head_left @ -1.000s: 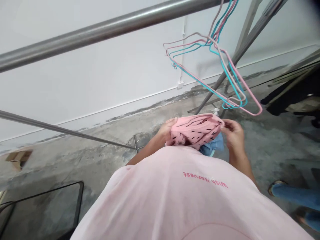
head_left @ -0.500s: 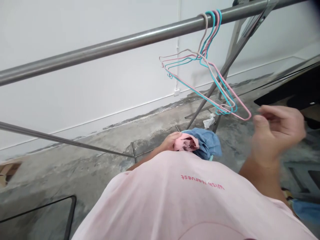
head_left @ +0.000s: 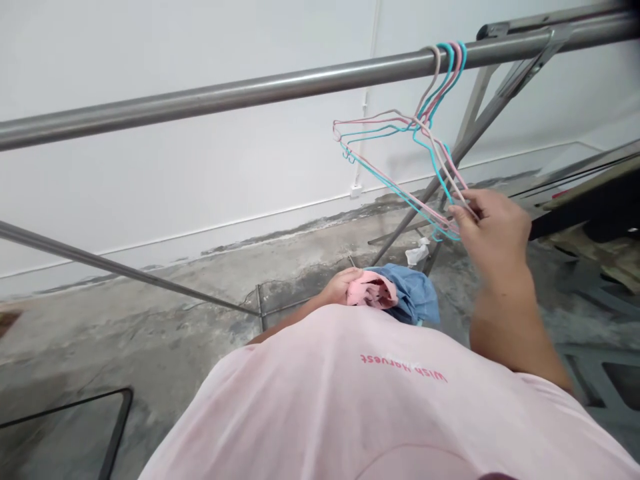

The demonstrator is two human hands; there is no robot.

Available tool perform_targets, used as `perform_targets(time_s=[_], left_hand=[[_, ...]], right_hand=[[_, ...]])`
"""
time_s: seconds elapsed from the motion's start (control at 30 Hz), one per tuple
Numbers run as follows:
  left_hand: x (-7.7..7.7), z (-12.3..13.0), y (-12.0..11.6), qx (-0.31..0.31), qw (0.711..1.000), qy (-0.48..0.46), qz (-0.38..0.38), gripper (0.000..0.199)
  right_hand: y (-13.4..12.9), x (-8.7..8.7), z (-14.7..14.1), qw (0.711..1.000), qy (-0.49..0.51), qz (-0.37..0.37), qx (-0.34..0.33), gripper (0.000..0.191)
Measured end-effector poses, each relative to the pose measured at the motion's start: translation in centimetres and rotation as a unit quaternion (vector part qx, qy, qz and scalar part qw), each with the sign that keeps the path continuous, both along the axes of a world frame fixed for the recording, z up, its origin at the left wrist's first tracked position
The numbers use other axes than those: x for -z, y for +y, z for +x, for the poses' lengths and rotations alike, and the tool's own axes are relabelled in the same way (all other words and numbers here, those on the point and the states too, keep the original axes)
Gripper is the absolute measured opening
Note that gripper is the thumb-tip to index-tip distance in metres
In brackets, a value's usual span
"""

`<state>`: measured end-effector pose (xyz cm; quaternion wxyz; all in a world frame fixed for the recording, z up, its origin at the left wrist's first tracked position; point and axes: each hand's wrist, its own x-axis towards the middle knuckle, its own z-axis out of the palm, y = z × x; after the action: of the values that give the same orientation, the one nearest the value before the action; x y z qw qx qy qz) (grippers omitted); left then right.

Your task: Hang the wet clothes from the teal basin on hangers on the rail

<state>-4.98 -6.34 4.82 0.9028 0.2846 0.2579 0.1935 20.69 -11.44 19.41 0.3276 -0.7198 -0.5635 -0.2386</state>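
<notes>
Our right hand [head_left: 493, 233] pinches the lower corner of the hangers [head_left: 400, 160] bunched on the rail [head_left: 250, 87]; several may snag together. Left hand [head_left: 340, 287] clutches the pink garment [head_left: 373, 293] at our waist.

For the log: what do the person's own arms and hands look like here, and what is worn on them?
Both hands, the left hand and the right hand, are bare: no gloves, rings or watch show. The forearms are bare too. The only clothing in view is a pale pink T-shirt with red lettering across the chest; its sleeves end above the visible forearms.
</notes>
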Motion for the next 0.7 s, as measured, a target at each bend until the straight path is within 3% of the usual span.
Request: perform_targets(time_s=[0.23,0.37,0.7], left_hand=[[0.7,0.2,0.2,0.001,1.0,0.017,-0.001,0.034],[0.4,0.2,0.0,0.002,1.0,0.003,0.022,0.034],[0.4,-0.1,-0.4,0.005,0.997,-0.032,0.067,0.036]], right_hand=[[0.2,-1.1,-1.3,0.991,0.118,-0.008,-0.064,0.023],[0.7,-1.4,-1.9,0.987,0.13,-0.001,-0.092,0.023],[-1.2,-0.7,-3.9,0.97,0.169,0.102,-0.14,0.019]])
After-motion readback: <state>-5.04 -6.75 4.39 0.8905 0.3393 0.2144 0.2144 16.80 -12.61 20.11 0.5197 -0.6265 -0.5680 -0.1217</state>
